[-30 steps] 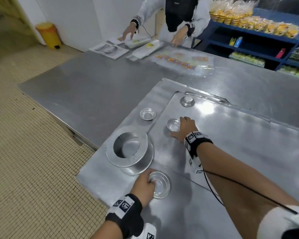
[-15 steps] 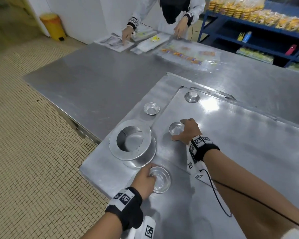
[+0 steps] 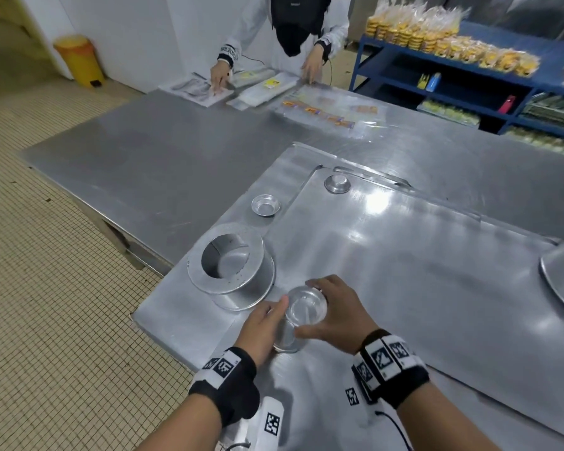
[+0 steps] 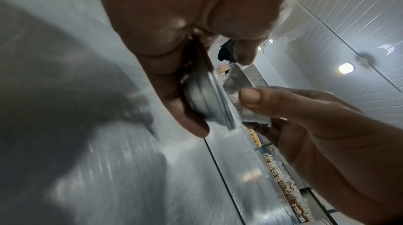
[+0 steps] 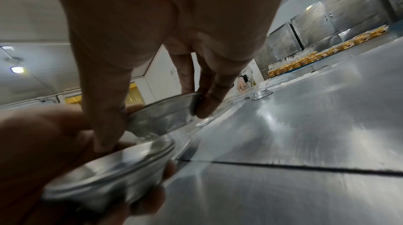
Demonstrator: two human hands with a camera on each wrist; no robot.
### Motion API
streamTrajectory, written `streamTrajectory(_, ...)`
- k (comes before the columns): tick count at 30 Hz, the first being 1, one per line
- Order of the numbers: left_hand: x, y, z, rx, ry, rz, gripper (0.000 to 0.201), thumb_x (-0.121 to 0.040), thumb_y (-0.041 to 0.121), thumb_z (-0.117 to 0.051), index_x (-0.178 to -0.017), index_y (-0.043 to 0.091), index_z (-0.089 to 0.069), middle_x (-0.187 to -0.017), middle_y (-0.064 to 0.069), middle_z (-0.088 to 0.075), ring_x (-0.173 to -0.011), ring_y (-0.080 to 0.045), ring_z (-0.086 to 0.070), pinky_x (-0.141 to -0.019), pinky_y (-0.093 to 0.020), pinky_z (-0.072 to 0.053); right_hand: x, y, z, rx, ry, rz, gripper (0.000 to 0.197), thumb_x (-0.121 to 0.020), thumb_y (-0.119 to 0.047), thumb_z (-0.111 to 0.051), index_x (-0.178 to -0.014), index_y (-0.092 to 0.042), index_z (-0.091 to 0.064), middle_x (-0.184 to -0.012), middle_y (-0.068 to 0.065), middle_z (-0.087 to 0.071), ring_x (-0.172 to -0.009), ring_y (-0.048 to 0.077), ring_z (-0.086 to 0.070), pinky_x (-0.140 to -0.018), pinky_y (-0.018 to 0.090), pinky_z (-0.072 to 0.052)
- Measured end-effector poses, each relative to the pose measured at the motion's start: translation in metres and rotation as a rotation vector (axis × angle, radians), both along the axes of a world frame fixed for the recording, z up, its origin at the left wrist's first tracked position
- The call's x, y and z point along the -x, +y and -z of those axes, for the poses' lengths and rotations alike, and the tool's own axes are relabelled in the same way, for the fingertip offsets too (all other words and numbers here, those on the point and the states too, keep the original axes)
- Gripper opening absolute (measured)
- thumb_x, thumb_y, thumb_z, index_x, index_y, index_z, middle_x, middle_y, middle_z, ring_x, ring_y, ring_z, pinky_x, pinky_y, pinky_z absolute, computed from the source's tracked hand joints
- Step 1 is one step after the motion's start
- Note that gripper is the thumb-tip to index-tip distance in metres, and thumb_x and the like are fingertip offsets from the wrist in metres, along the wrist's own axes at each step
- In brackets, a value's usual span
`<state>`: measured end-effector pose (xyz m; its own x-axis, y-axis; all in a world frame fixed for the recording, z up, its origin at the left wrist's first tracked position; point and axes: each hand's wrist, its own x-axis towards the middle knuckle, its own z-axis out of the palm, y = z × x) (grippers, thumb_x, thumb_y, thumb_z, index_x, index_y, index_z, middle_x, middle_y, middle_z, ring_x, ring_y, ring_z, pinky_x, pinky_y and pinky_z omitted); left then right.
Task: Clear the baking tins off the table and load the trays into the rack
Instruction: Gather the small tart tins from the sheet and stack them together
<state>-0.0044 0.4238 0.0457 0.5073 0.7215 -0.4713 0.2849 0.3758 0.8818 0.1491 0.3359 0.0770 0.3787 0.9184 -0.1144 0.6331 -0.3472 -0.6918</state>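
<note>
Right hand point(image 3: 334, 315) pinching small tin point(image 3: 306, 306) mouth-up, just above left hand point(image 3: 261, 330)'s gripped tin point(image 3: 285, 340).

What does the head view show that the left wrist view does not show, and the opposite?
Only the head view shows the large ring mould, two more small tins and the yellow bin. Only the left wrist view shows the ceiling lamp and the underside of the left hand's tin. Both show the left hand, the right hand and the steel tray.
</note>
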Motion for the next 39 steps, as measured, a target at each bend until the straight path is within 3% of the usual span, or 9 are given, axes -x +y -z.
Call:
streamTrajectory(4, -0.002, -0.007, -0.005, 0.016, -0.008, 0.026, 0.018, -0.092, 0.014, -0.067, -0.103, 0.001, -0.063, -0.086, -0.008, -0.068, -0.069, -0.012, -0.066, -0.055, -0.019, -0.05, 0.019, -0.014, 0.008, -0.032, -0.016, -0.059, 0.084, -0.05, -0.06, -0.083, -0.122, -0.026, -0.057, -0.112, -0.013, -0.05, -0.101, 0.002, -0.052, -0.089, 0.015, -0.042)
streamTrajectory(9, 0.001, -0.009, -0.001, -0.072, 0.046, 0.099, 0.018, -0.088, -0.004, -0.06, -0.097, 0.011, -0.063, -0.084, -0.004, -0.066, -0.073, -0.012, -0.061, -0.061, -0.016, -0.051, 0.034, -0.021, 0.004, -0.121, -0.096, -0.162, 0.07, -0.053, -0.055, -0.085, -0.112, -0.024, -0.064, -0.098, -0.029, -0.046, -0.096, 0.005, -0.045, -0.083, 0.016, -0.034)
streamTrajectory(12, 0.003, -0.01, 0.003, -0.09, 0.051, 0.141, 0.021, -0.09, -0.005, -0.055, -0.101, 0.011, -0.063, -0.087, -0.005, -0.067, -0.077, -0.015, -0.062, -0.068, -0.021, -0.05, 0.038, -0.023, 0.004, -0.182, -0.075, -0.146, 0.071, -0.053, -0.047, -0.09, -0.114, -0.019, -0.067, -0.097, -0.032, -0.041, -0.094, -0.001, -0.038, -0.085, 0.011, -0.029)
streamTrajectory(14, 0.006, -0.008, 0.006, -0.114, 0.059, 0.151, 0.023, -0.091, -0.004, -0.054, -0.101, 0.014, -0.064, -0.088, -0.005, -0.068, -0.08, -0.017, -0.063, -0.074, -0.026, -0.051, 0.04, -0.023, 0.008, -0.163, -0.064, -0.148, 0.076, -0.054, -0.048, -0.091, -0.12, -0.02, -0.064, -0.106, -0.024, -0.047, -0.097, -0.003, -0.038, -0.089, 0.009, -0.029)
streamTrajectory(18, 0.013, -0.003, 0.011, -0.174, 0.079, 0.156, 0.027, -0.092, -0.004, -0.054, -0.095, 0.02, -0.065, -0.084, 0.0, -0.069, -0.078, -0.014, -0.062, -0.077, -0.029, -0.049, 0.031, -0.019, 0.012, -0.016, -0.035, -0.203, 0.094, -0.053, -0.04, -0.093, -0.135, -0.016, -0.055, -0.126, -0.005, -0.054, -0.113, 0.011, -0.047, -0.102, 0.025, -0.037)
streamTrajectory(23, 0.023, 0.009, 0.017, -0.219, 0.104, 0.152, 0.028, -0.091, -0.005, -0.054, -0.092, 0.021, -0.065, -0.082, 0.001, -0.068, -0.076, -0.014, -0.06, -0.077, -0.028, -0.048, -0.002, 0.006, 0.024, 0.154, -0.045, -0.189, 0.065, -0.074, -0.028, -0.084, -0.132, -0.019, -0.058, -0.115, -0.009, -0.055, -0.094, 0.006, -0.052, -0.08, 0.011, -0.041)
streamTrajectory(29, 0.035, 0.021, 0.024, -0.196, 0.107, 0.111, 0.026, -0.092, -0.004, -0.053, -0.099, 0.019, -0.064, -0.084, 0.0, -0.066, -0.077, -0.015, -0.059, -0.072, -0.022, -0.046, -0.036, 0.074, 0.026, 0.286, -0.251, -0.213, 0.038, -0.088, -0.028, -0.067, -0.123, -0.013, -0.062, -0.116, 0.003, -0.063, -0.105, 0.021, -0.059, -0.093, 0.031, -0.048)
streamTrajectory(35, 0.038, 0.032, 0.023, -0.161, 0.121, 0.073, 0.031, -0.093, -0.002, -0.053, -0.094, 0.028, -0.062, -0.087, 0.001, -0.067, -0.081, -0.014, -0.062, -0.072, -0.019, -0.048, -0.058, 0.159, 0.028, 0.301, -0.331, -0.19, 0.04, -0.088, -0.03, -0.066, -0.124, -0.012, -0.061, -0.122, 0.007, -0.064, -0.115, 0.025, -0.058, -0.097, 0.033, -0.048)
streamTrajectory(39, 0.04, 0.036, 0.026, -0.129, 0.121, 0.095, 0.029, -0.092, -0.002, -0.052, -0.099, 0.024, -0.062, -0.086, -0.001, -0.066, -0.078, -0.014, -0.061, -0.071, -0.021, -0.048, -0.063, 0.21, 0.03, 0.254, -0.46, -0.178, 0.049, -0.087, -0.036, -0.066, -0.127, -0.009, -0.059, -0.124, 0.012, -0.062, -0.118, 0.029, -0.054, -0.099, 0.036, -0.047)
